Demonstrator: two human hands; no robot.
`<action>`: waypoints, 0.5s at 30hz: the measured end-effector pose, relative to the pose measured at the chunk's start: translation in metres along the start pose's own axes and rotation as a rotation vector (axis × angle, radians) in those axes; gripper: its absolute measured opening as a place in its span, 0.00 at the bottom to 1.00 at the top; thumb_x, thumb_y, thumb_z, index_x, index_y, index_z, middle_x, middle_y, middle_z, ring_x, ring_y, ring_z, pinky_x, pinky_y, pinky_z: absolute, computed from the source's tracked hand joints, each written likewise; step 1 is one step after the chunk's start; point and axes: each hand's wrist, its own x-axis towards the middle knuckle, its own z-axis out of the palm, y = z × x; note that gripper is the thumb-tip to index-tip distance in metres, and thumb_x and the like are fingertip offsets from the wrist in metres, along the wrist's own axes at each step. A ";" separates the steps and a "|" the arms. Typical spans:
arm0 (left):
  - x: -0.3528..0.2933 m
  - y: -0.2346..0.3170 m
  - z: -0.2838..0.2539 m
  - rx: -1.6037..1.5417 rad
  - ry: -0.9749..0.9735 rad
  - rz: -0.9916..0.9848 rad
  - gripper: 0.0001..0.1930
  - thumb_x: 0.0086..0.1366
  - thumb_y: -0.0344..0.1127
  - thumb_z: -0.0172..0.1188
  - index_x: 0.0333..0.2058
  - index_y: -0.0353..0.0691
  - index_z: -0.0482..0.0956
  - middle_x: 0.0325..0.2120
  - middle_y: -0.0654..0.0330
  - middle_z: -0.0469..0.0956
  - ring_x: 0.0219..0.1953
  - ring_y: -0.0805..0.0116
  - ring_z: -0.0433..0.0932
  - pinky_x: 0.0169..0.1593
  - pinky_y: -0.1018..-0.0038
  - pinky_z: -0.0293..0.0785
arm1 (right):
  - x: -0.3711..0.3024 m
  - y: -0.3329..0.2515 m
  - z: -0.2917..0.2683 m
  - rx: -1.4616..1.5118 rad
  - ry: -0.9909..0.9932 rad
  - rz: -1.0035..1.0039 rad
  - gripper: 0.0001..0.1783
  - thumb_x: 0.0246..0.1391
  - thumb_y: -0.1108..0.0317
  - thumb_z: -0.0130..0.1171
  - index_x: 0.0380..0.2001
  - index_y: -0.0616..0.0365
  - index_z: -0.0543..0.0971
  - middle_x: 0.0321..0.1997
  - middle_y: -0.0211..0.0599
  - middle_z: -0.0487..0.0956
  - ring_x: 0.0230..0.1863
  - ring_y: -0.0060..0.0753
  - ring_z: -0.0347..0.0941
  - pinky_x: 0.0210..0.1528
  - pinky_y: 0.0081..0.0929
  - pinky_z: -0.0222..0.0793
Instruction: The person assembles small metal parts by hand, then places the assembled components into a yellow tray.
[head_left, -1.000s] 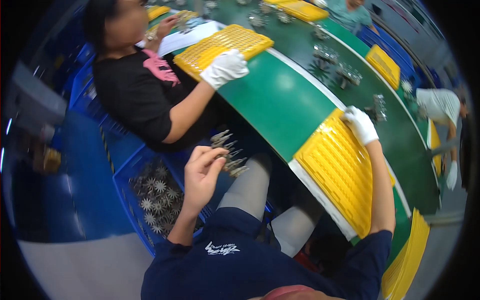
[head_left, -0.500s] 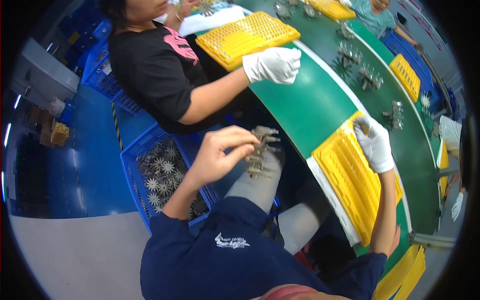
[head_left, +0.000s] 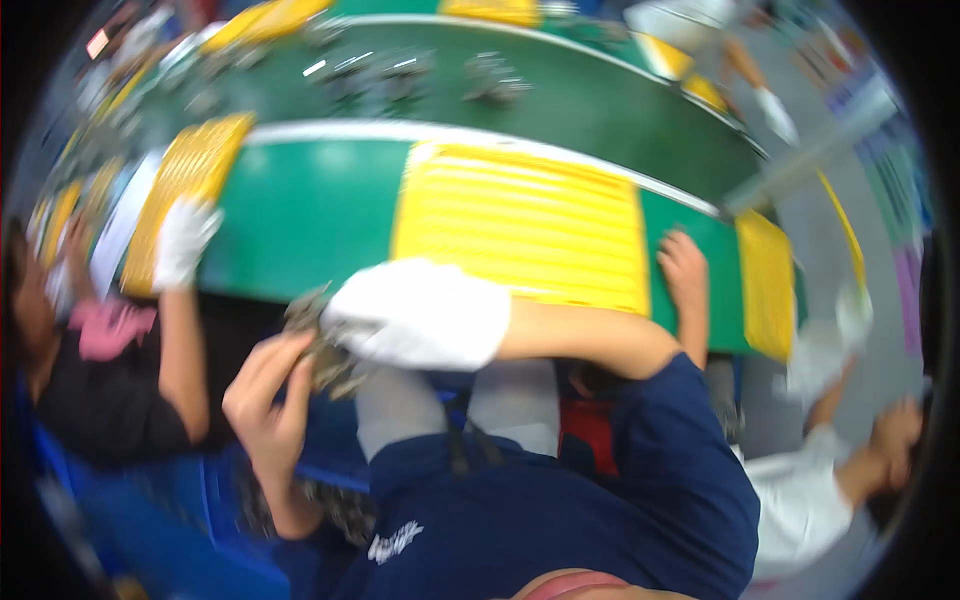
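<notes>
Bare left hand (head_left: 268, 395) fingers pinched, gloved right hand (head_left: 420, 313) reaching across

A long green conveyor belt (head_left: 310, 215) with a pale stripe along its length curves across the upper part of the view. A large yellow ribbed tray (head_left: 525, 225) lies on its near lane. Left of that tray sits a second yellow tray (head_left: 190, 190), and to its right a narrower yellow tray (head_left: 768, 285). Beyond the large tray, on the far lane, blurred clusters of grey metal parts (head_left: 400, 75) rest.
</notes>
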 end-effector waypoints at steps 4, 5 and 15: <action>-0.012 -0.008 0.014 -0.233 -0.055 -0.156 0.11 0.59 0.17 0.60 0.41 0.28 0.82 0.36 0.50 0.83 0.37 0.63 0.83 0.42 0.74 0.78 | -0.009 -0.002 0.016 0.059 0.130 -0.006 0.09 0.56 0.62 0.58 0.33 0.56 0.80 0.32 0.44 0.80 0.34 0.54 0.78 0.38 0.44 0.76; -0.012 -0.011 0.017 -0.182 -0.051 -0.073 0.11 0.59 0.16 0.59 0.41 0.28 0.82 0.35 0.51 0.82 0.34 0.67 0.81 0.36 0.78 0.77 | -0.012 -0.005 0.014 0.065 0.111 0.036 0.09 0.55 0.62 0.59 0.33 0.56 0.80 0.32 0.44 0.80 0.34 0.54 0.78 0.38 0.44 0.76; 0.012 0.007 0.005 -0.337 -0.098 -0.074 0.10 0.56 0.21 0.68 0.38 0.28 0.84 0.28 0.54 0.82 0.26 0.72 0.81 0.31 0.80 0.75 | -0.011 -0.016 -0.011 0.002 0.223 -0.009 0.06 0.55 0.68 0.60 0.34 0.58 0.80 0.32 0.44 0.81 0.35 0.49 0.79 0.39 0.38 0.77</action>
